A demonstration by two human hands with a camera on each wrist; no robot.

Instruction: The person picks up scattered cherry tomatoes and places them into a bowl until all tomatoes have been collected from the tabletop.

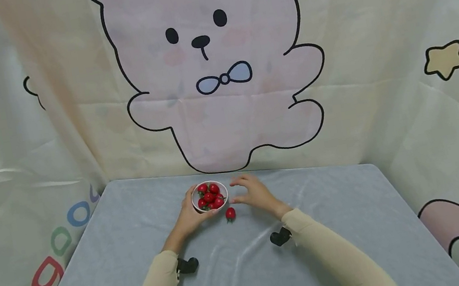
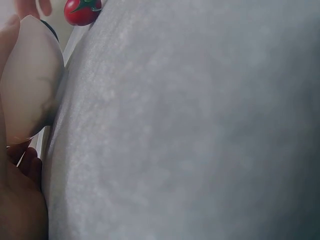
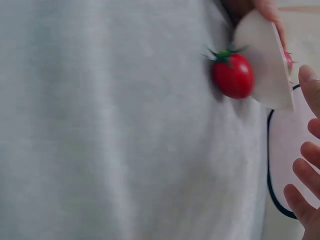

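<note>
A small white bowl [image 1: 225, 190] stands near the back of the table with several red cherry tomatoes [image 1: 209, 197] inside. My left hand [image 1: 188, 217] grips it from the left, fingers behind and thumb at the front rim; the left wrist view shows the bowl's pale outer side [image 2: 32, 80]. One loose cherry tomato [image 1: 230, 214], with its green stem end [image 3: 225, 56], lies on the cloth just in front of the bowl, to its right. To the right of the bowl, my right hand [image 1: 257, 195] is raised with thumb and fingers spread apart, holding nothing.
A grey-blue cloth [image 1: 233, 274] covers the table, with soft creases toward the front. Behind it hangs a curtain [image 1: 380, 62] printed with a bear, and more printed curtain flanks both sides. A black wrist mount [image 1: 188, 265] sits on the left wrist, another [image 1: 280, 237] on the right.
</note>
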